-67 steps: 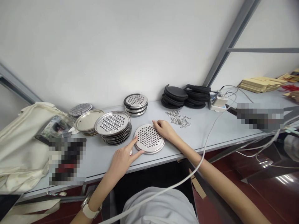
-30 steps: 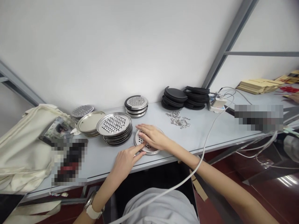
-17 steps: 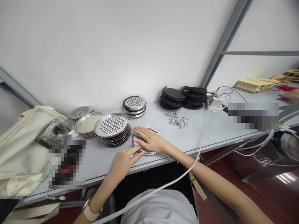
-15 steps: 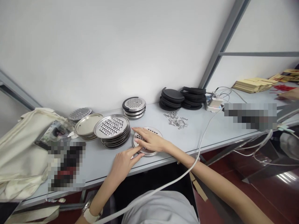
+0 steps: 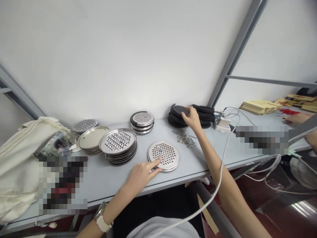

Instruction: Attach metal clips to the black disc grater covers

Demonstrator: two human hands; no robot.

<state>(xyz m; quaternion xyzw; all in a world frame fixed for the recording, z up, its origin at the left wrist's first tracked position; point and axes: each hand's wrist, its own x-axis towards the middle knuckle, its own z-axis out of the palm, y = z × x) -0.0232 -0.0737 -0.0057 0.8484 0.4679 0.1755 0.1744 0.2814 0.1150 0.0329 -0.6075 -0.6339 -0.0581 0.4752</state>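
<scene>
Rests the left hand (image 5: 140,175), loosely spread, at seven o'clock on the perforated metal disc (image 5: 167,152), lying flat on the grey table (image 5: 104,180). Touches the black disc stack (image 5: 174,115), toward one o'clock, with the right hand (image 5: 193,119), well apart from the left; cannot tell whether clamped. Has metal clips (image 5: 189,142) near two o'clock, black-rimmed graters (image 5: 142,119) toward eleven.

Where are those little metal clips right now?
In the head view, the metal clips lie on the table, right of centre, between the black discs behind them and the perforated plate nearer the person.
</scene>
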